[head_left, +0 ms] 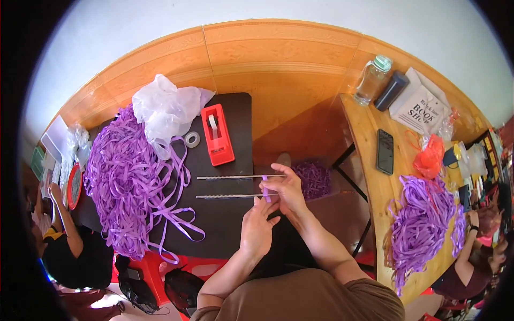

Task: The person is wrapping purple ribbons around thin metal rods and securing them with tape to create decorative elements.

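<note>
Two thin, twisted rods, an upper rod (pixel 230 177) and a lower rod (pixel 227 196), stick out side by side past the right edge of the dark table (pixel 230 224). A strip of purple ribbon (pixel 265 182) spans both near their right ends. My right hand (pixel 289 190) closes on this ribbon from the right, its index finger bent over the upper rod's end. Below, my left hand (pixel 257 230) reaches up with fingers stretched and thumb apart. Its fingertips are at the lower rod, by the ribbon; whether they touch it I cannot tell.
Left lie a big purple ribbon heap (pixel 123 187), a white plastic bag (pixel 168 109), a tape roll (pixel 192 139) and a red tape dispenser (pixel 218 136). The wooden table (pixel 369 155) at right bears a phone (pixel 384 152), bottle (pixel 373 80) and ribbon pile (pixel 423 219). People sit at both sides.
</note>
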Motion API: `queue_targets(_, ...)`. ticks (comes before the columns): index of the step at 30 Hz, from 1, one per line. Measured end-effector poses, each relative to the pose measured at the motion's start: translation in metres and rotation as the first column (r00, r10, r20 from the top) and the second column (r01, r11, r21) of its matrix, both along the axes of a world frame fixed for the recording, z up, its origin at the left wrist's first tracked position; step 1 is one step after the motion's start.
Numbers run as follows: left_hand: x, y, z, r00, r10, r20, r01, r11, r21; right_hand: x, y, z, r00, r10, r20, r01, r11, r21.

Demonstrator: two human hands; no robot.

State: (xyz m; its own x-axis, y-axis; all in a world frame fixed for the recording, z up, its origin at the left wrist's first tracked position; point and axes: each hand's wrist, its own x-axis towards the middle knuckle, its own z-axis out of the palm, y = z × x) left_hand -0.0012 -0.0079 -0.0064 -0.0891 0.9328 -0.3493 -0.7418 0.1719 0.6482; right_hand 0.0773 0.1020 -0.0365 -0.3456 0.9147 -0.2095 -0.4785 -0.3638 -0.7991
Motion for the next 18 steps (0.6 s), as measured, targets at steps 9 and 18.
queue_targets(9, 0.002, -0.006, -0.001, 0.998, -0.047, -0.04, 0.046, 0.999, -0.015, 0.066, 0.013, 0.005, 0.977, -0.194, 0.09, 0.185, 0.977, 0.104)
queue_targets(18, 0.008, -0.033, 0.026, 0.915, -0.367, -0.166, 0.379, 0.924, 0.049, 0.155, 0.104, -0.058, 0.563, -0.401, 0.723, 0.082, 0.898, 0.433)
